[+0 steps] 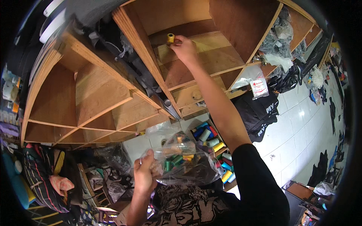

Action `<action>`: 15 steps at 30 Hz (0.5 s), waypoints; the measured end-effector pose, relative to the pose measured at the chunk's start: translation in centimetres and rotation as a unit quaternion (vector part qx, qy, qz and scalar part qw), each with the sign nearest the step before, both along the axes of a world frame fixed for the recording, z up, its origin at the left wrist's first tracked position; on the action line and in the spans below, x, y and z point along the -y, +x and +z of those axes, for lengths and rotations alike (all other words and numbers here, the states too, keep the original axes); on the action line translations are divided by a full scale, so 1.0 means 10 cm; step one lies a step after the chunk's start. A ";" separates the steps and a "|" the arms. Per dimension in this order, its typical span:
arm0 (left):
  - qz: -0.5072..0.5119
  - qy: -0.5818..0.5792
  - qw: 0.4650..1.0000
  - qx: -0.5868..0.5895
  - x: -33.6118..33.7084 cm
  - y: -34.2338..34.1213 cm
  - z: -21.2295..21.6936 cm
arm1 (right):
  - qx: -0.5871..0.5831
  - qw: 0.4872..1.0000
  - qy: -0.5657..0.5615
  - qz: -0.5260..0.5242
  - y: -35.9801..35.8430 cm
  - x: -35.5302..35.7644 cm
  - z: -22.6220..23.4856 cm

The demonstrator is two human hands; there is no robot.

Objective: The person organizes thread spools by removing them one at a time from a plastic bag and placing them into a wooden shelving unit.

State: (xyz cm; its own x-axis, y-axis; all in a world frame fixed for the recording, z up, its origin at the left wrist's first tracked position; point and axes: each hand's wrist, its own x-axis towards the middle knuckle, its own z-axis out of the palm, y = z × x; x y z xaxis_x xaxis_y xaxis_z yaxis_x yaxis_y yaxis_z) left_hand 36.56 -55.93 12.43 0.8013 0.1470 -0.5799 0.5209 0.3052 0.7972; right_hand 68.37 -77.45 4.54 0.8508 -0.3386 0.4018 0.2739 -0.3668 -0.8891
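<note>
A yellow thread spool (171, 38) is pinched in the fingers of my right hand (184, 48), which reaches into an upper compartment of the wooden shelf (211, 47). Low in front of me, my left hand (144, 171) grips the edge of a clear plastic bag (196, 174). Inside the bag are green thread spools (176, 161) and a few yellow ones, seen through the plastic. Beside the bag, partly behind my right arm, a box holds many spools in several colours, among them a pale green spool (204, 135).
Another wooden shelf unit (100, 94) stands to the left. Plastic-wrapped goods (279, 37) fill a compartment on the right, with a white packet (258, 86) hanging below. Black bags (258, 113) lie on the white tiled floor (298, 128). Striped cloth (41, 177) is heaped at lower left.
</note>
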 end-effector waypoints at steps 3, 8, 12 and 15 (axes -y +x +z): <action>-0.015 0.003 1.000 -0.008 -0.06 0.01 0.03 | -0.008 0.995 -0.081 -0.053 0.38 -0.09 -0.03; -0.004 0.005 1.000 0.001 -0.08 0.01 0.13 | -0.015 0.989 -0.140 -0.053 0.74 -0.35 0.06; -0.009 -0.054 0.998 0.021 -0.16 0.01 0.09 | 0.037 0.994 -0.093 -0.052 1.00 -0.47 -0.05; -0.010 -0.071 0.997 0.036 -0.17 0.05 0.09 | 0.016 0.997 -0.067 -0.041 1.23 -0.54 -0.07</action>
